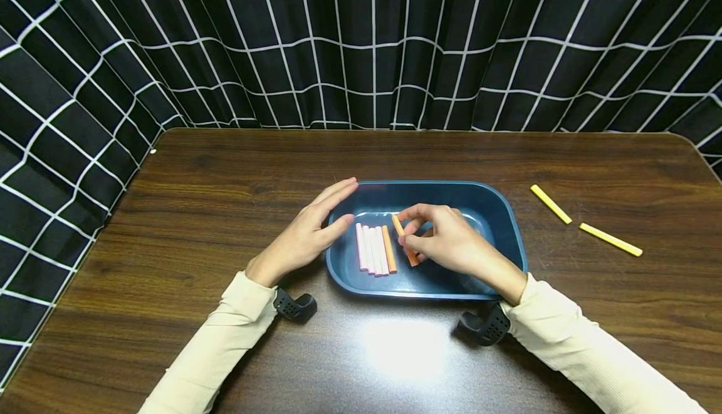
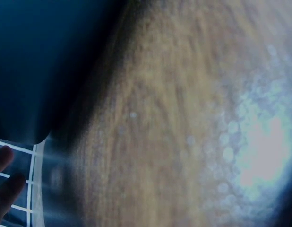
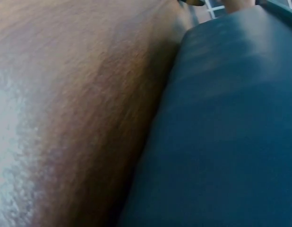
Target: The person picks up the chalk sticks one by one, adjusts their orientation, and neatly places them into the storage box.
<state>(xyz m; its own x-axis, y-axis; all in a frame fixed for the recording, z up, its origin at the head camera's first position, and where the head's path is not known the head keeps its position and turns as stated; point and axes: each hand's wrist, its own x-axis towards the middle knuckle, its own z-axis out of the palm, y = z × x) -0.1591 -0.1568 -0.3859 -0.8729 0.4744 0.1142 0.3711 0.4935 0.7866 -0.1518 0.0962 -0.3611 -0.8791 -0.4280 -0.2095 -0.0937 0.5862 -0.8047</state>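
Observation:
In the head view a blue tray (image 1: 425, 290) holds a row of pink, white and orange chalk sticks (image 1: 376, 250) near its left end. My right hand (image 1: 445, 238) reaches over the front rim and pinches an orange chalk stick (image 1: 399, 226) between thumb and fingers, just right of that row. The held stick slants, its lower end close to the tray floor. My left hand (image 1: 307, 229) lies at the tray's left rim with fingers extended and holds nothing. The wrist views mostly show the tray's outer wall (image 3: 221, 132); a few left fingertips (image 2: 11, 189) appear at the edge.
Two yellow chalk sticks lie on the wooden table (image 1: 237, 188) right of the tray, one farther back (image 1: 550, 203) and one (image 1: 611, 239) nearer the right side. A black curtain with white grid lines (image 1: 350, 44) hangs behind the table and along its left side.

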